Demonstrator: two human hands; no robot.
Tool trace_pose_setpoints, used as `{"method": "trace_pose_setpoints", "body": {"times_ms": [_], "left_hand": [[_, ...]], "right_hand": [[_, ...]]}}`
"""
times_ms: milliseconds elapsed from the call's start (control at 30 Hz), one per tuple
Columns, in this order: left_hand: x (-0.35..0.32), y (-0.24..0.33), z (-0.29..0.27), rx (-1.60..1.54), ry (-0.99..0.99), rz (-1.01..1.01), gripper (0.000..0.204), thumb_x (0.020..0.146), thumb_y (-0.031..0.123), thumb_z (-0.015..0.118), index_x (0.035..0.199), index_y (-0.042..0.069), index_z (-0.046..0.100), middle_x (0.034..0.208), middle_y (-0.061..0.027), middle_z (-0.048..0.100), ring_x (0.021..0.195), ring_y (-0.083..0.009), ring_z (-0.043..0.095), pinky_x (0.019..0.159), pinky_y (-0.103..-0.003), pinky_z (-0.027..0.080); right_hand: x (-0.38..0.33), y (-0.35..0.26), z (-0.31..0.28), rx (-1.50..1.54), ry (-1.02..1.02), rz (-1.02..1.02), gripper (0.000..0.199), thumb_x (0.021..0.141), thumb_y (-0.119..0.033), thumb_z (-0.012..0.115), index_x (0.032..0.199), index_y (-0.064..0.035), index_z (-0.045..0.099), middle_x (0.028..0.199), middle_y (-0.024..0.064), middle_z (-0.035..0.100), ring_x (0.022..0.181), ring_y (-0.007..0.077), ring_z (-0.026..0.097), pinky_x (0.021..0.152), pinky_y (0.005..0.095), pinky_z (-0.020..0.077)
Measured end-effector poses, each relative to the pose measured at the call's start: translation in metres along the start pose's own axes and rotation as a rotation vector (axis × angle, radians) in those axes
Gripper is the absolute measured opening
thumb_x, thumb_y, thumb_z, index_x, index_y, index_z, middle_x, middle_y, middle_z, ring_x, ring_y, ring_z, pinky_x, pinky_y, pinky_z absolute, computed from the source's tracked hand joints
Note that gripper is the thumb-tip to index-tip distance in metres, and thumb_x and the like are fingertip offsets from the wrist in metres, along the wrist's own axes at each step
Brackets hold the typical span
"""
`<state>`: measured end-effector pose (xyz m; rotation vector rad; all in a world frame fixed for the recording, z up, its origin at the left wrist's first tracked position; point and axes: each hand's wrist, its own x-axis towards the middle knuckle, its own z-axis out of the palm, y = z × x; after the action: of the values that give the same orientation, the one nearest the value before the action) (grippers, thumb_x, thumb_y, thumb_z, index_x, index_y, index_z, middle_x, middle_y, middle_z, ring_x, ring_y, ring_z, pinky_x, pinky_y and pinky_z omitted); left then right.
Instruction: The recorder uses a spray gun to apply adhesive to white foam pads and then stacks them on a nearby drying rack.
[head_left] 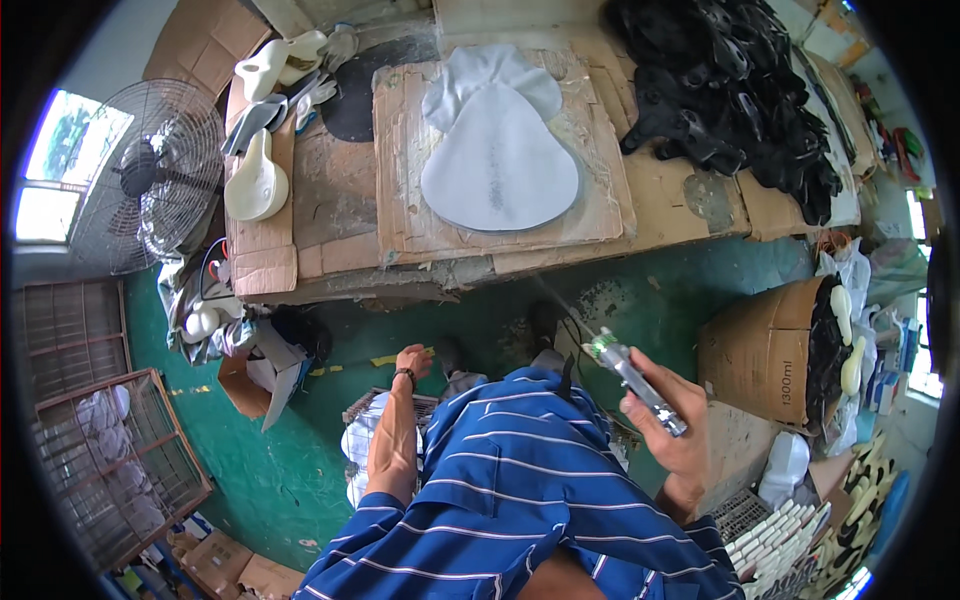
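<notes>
My right hand (672, 412) is closed around a metal spray gun (636, 382) with a green-ringed nozzle, held in front of my body at the right. A faint streak of mist leads from its nozzle up and left toward the bench edge. Over my left thigh hovers my left hand (412, 364), fingers loosely stretched and holding nothing. Ahead, on a cardboard sheet (405, 215) on the bench, lies a pale grey pear-shaped piece (500, 165) with a dark smudge down its middle. A crumpled pale piece of similar colour (490, 80) lies at its far end.
Cream saddle-shaped shells (258, 180) lie at the bench's left end. A heap of black pieces (715, 95) covers the far right. A caged fan (145, 175) stands left. On the floor are a full cardboard carton (755, 350) at right and a small open box (250, 380) at left.
</notes>
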<state>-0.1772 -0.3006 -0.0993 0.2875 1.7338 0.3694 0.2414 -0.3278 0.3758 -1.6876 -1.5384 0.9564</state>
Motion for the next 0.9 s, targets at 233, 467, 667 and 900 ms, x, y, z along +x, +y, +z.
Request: {"method": "trace_pose_setpoints", "body": {"times_ms": [233,467,667,900], "left_hand": [[-0.001,-0.001,-0.009,-0.13,-0.046,-0.009,0.041,0.09,0.01,0.069,0.131,0.011,0.061,0.104,-0.0148,0.074,0.087,-0.0288,0.072,0.081,-0.053,0.057],[-0.001,-0.021,-0.013,0.0,0.016,-0.073,0.042,0.088,0.003,0.065,0.13,0.009,0.063,0.104,-0.0141,0.074,0.09,-0.0295,0.073,0.081,-0.054,0.059],[0.0,-0.032,-0.023,0.02,0.046,-0.111,0.042,0.091,0.003,0.06,0.133,0.007,0.062,0.108,-0.0158,0.074,0.091,-0.0298,0.073,0.086,-0.053,0.058],[0.005,-0.008,-0.013,0.103,0.018,-0.072,0.039,0.093,0.006,0.054,0.131,0.008,0.061,0.105,-0.0127,0.075,0.09,-0.0269,0.073,0.081,-0.05,0.059]], "right_hand": [[0.04,-0.004,0.022,0.032,0.081,-0.092,0.053,0.085,0.001,0.076,0.136,-0.0007,0.062,0.108,0.0194,0.073,0.091,0.0294,0.073,0.078,0.034,0.0556],[0.053,0.01,0.018,0.018,0.317,0.026,0.046,0.088,-0.004,0.074,0.132,0.0044,0.063,0.108,0.0223,0.072,0.091,0.0283,0.073,0.081,0.0345,0.0551],[0.033,0.014,0.006,-0.053,0.278,0.097,0.046,0.086,-0.002,0.073,0.131,0.0049,0.063,0.103,0.0216,0.072,0.088,0.0301,0.072,0.079,0.0362,0.0545],[0.034,-0.004,0.008,-0.058,0.306,0.032,0.046,0.087,-0.003,0.074,0.131,0.0046,0.063,0.103,0.0209,0.071,0.088,0.0307,0.071,0.078,0.0363,0.0535]]}}
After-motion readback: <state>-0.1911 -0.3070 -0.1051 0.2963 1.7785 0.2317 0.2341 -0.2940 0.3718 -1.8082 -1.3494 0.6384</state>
